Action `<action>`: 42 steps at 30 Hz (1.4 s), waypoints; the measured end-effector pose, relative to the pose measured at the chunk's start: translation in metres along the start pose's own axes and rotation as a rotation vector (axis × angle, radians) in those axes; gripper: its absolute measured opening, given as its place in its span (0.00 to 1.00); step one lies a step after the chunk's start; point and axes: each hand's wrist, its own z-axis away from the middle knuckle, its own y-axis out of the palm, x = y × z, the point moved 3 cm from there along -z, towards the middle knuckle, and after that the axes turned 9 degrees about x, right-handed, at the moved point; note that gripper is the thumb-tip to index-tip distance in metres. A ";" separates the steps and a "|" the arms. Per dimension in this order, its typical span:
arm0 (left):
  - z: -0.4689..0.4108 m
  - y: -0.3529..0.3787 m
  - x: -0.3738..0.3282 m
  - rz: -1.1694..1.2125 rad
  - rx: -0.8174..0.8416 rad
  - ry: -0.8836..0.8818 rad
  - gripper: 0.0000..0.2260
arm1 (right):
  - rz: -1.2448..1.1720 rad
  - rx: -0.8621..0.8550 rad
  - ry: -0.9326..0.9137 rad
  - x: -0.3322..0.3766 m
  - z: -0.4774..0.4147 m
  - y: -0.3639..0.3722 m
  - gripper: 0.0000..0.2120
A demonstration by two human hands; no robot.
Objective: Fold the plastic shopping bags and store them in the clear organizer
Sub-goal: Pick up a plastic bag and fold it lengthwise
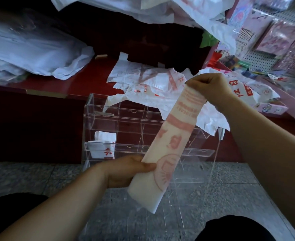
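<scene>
Left hand (125,171) and right hand (207,87) are pinching opposite ends of a long white, red-printed plastic bag strip (174,140), stretching it before the clear acrylic compartmented organizer (118,122). Folding is midway, seemingly; next it needs shortening end-to-end to fit a compartment.

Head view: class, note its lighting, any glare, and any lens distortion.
Head view: dim, bluish light; thin glints on the clear organizer edges, no harsh glare; wide-angle stretch bends the forearms toward the corners; the folded bag looks slightly soft.
</scene>
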 end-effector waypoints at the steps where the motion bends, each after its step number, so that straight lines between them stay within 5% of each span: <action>1: 0.000 0.000 0.001 0.021 0.067 -0.026 0.19 | 0.004 0.002 0.020 -0.003 0.000 -0.004 0.08; 4: -0.001 -0.001 0.003 0.015 0.146 -0.034 0.17 | -0.023 0.022 0.069 -0.012 -0.001 -0.010 0.07; 9: -0.006 -0.003 -0.004 -0.164 -0.249 0.040 0.02 | -0.100 0.000 0.111 -0.020 0.000 -0.010 0.03; 17: -0.006 -0.011 -0.004 -0.281 -0.313 -0.017 0.03 | -0.134 -0.043 0.185 -0.030 -0.007 -0.008 0.06; 22: -0.001 -0.008 -0.011 -0.166 -0.254 0.027 0.03 | -0.404 -0.032 0.239 -0.040 -0.011 -0.003 0.11; 27: -0.002 -0.017 -0.014 -0.109 -0.401 0.097 0.03 | -0.674 -0.009 0.249 -0.045 -0.013 0.006 0.18; 33: -0.010 -0.024 -0.014 -0.117 -0.536 0.137 0.04 | -0.527 -0.140 0.244 -0.063 0.039 0.044 0.16; 37: -0.015 -0.024 -0.013 -0.021 -0.546 0.141 0.07 | -0.626 0.126 0.384 -0.075 0.098 0.098 0.05; 42: -0.018 -0.017 -0.009 0.045 -0.513 0.111 0.10 | -0.643 0.444 0.452 -0.080 0.130 0.133 0.07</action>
